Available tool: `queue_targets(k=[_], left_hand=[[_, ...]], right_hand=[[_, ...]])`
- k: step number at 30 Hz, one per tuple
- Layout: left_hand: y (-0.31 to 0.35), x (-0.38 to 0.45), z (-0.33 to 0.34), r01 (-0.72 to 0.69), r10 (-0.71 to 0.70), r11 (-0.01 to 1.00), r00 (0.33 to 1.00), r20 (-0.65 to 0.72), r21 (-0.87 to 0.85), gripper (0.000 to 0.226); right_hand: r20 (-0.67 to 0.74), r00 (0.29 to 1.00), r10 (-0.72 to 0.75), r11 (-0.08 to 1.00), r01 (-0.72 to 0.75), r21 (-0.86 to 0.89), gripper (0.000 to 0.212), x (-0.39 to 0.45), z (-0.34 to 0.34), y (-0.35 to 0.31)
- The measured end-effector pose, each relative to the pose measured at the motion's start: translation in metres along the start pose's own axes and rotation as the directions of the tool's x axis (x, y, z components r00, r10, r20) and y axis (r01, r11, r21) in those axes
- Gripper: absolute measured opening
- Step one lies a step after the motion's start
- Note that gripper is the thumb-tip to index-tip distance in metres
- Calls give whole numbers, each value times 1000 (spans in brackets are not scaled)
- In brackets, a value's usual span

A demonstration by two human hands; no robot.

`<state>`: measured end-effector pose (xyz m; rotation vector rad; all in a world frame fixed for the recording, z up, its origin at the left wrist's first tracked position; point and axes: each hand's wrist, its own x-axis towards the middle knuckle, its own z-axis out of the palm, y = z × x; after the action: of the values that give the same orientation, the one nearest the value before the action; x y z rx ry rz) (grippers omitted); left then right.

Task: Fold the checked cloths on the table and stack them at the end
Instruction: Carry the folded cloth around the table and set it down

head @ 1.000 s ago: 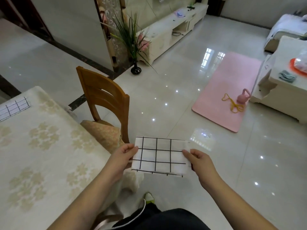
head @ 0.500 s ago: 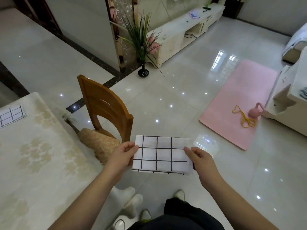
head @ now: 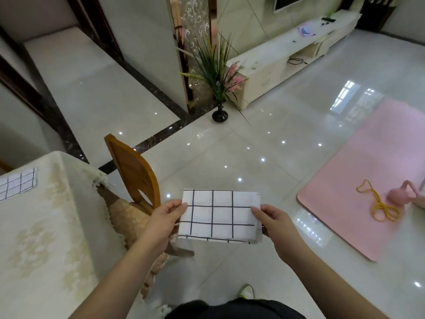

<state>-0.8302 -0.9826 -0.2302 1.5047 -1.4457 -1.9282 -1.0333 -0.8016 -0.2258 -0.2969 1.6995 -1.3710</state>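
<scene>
From my head camera, I hold a folded white cloth with a black grid flat in the air above the glossy tiled floor, off the table. My left hand pinches its left edge, thumb on top; my right hand pinches its right edge likewise. A second checked cloth lies on the cream floral-clothed table, beside a wooden chair.

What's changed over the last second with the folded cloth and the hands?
Little. The view has tilted up and swung, so the table sits further left. Both hands stay as they were: left hand and right hand still pinch the folded checked cloth by its ends, in the air beside the chair.
</scene>
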Motion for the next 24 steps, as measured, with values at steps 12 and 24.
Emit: queue_targets(k=[12, 24], left_hand=[[50, 95, 5, -28, 25, 999, 993, -118, -30, 16], [110, 185, -23, -93, 95, 995, 973, -210, 21, 17]], right_hand=[[112, 994, -6, 993, 19, -115, 16, 138, 12, -68], [194, 980, 34, 980, 5, -200, 14, 267, 65, -145]])
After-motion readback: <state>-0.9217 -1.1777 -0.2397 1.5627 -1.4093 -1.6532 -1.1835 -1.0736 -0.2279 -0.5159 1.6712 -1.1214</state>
